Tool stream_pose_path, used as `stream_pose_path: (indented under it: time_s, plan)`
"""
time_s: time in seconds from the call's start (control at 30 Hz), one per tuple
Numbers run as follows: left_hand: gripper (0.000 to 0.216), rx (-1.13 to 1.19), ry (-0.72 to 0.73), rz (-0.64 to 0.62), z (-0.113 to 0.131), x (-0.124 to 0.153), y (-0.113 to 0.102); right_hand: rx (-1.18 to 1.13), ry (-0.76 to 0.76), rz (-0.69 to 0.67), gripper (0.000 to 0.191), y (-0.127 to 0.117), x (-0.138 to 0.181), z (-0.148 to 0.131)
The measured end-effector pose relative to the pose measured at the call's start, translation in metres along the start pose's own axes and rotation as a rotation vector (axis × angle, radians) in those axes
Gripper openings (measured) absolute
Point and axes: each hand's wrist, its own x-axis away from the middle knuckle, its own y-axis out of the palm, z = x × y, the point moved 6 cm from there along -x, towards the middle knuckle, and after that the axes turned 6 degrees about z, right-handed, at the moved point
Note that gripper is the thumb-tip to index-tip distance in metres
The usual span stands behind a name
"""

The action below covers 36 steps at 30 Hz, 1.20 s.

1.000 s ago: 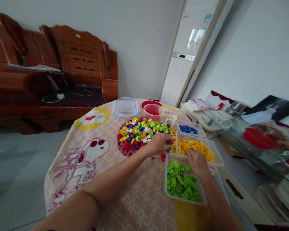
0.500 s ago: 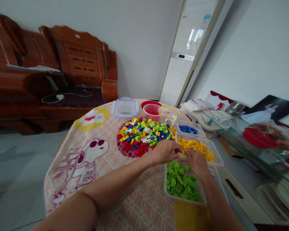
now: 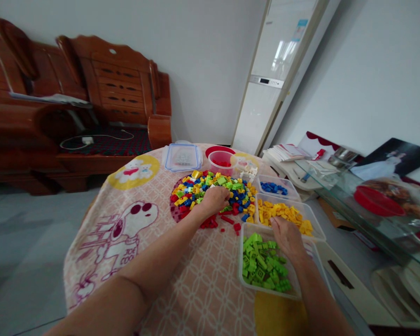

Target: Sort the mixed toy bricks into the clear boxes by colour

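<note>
My left hand reaches over the pile of mixed toy building bricks, its fingers curled down into it; whatever they pinch is hidden. Red, blue, yellow, green and white bricks lie mixed there. My right hand hovers where two clear boxes meet, fingers drawn together at the near edge of the yellow bricks. I cannot make out what is between those fingers. Below it, green bricks fill part of the nearest plastic box.
Blue bricks sit in a smaller box behind the yellow ones. A round tub with red bricks, white bricks and a blue-rimmed lid are at the table's back. A glass shelf stands right.
My left hand has moved left, away from my right hand and over the mixed pile. My right hand has stayed nearly in place.
</note>
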Motion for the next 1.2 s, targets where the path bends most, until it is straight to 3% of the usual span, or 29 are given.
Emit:
stream_pose_path:
  time_s: [0.37,0.6,0.93,1.2]
  plan:
    - [0.013,0.012,-0.001,0.017,-0.003,-0.002,0.005,0.015,-0.003,-0.009,0.034,0.000,0.000,-0.001]
    - [0.011,0.183,-0.010,0.107,-0.002,-0.003,-0.012,0.012,-0.004,0.011,0.035,-0.001,0.001,-0.001]
    - [0.007,0.546,0.238,0.071,0.056,0.014,-0.023,-0.013,-0.006,0.014,0.038,-0.003,0.001,-0.002]
    - [0.008,0.529,0.433,-0.035,0.102,0.039,-0.010,0.000,0.006,-0.007,0.039,-0.002,0.001,-0.001]
